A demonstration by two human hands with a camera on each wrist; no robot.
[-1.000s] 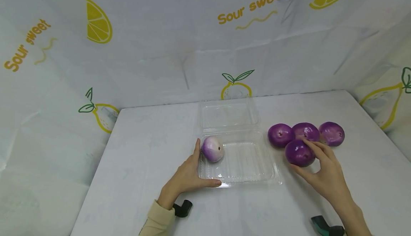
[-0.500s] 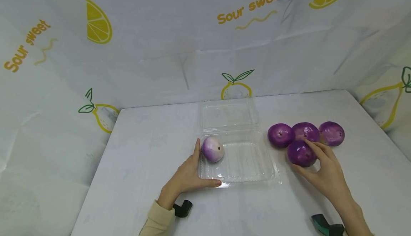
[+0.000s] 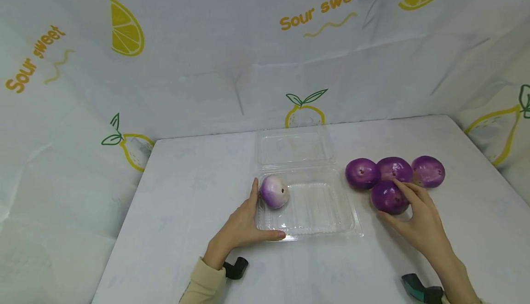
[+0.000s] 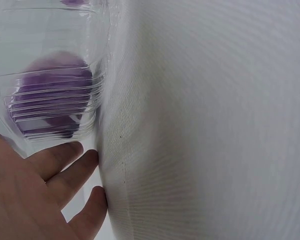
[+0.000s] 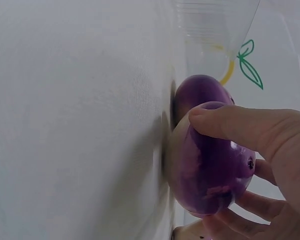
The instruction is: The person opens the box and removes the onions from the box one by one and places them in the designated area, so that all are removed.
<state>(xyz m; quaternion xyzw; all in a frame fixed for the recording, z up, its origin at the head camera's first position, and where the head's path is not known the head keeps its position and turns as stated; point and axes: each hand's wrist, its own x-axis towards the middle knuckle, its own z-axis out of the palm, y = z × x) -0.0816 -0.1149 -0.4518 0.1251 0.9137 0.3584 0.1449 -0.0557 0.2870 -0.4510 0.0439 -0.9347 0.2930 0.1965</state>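
In the head view a clear plastic clamshell box (image 3: pixel 314 235) lies with its lid folded back. One white-and-purple round fruit (image 3: pixel 274 192) sits at the left end of its base. My left hand (image 3: pixel 236 228) rests against the box's front left corner, fingers straight along the side and thumb along the front edge. The left wrist view shows those fingertips (image 4: pixel 92 157) low beside the box wall. My right hand (image 3: pixel 420 223) holds a glossy purple round fruit (image 3: pixel 388 197) between thumb and fingers, close over the table. The right wrist view shows the thumb pressed on this fruit (image 5: pixel 210 165).
Three more purple fruits stand in a row behind the held one: the left fruit (image 3: pixel 362 174), the middle fruit (image 3: pixel 393 168) and the right fruit (image 3: pixel 429 171). The box's open lid (image 3: pixel 294 147) lies toward the back of the white table (image 3: pixel 186 180). A lemon-print sheet (image 3: pixel 198 42) hangs behind.
My right hand and the purple fruit in it have shifted very slightly to the right. The left hand and the box have stayed in place.
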